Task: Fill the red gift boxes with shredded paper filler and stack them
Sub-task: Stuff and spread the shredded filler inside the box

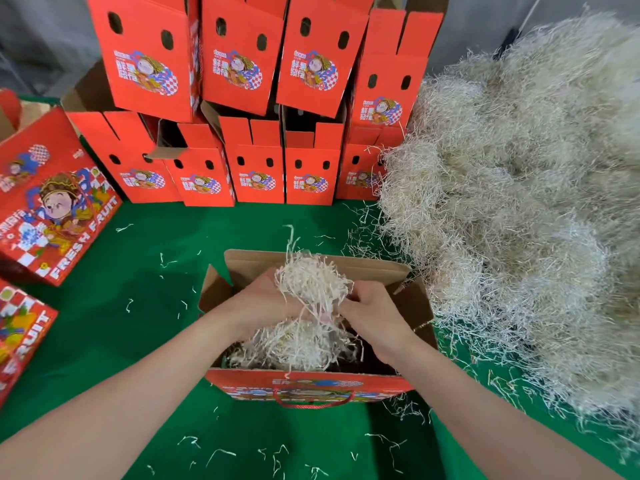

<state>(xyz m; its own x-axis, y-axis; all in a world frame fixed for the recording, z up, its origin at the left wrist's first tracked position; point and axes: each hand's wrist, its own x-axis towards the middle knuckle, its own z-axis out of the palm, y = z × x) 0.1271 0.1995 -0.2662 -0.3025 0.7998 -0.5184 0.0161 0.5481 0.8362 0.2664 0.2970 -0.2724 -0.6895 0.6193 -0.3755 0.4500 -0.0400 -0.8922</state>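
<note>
Centrally, an open red gift box (311, 384) stands on the green table (138, 306), its brown flaps folded outward and a red rope handle (313, 405) hanging on its near side. Both hands meet above its opening. The left hand (263, 303) holds a clump of shredded paper (311, 282) from the left, its fingers buried in the strands. The right hand (374, 313) grips the same clump from the right with curled fingers. Below them, more pale filler (294, 351) already lies inside the box.

A large pile of shredded paper (519, 202) covers the right side of the table, just beside the box. Along the back, upright red boxes (242, 98) are stacked in two rows. Two more boxes (52, 209) lie at the left edge, printed sides up. Loose strands (221, 452) are scattered over the green surface.
</note>
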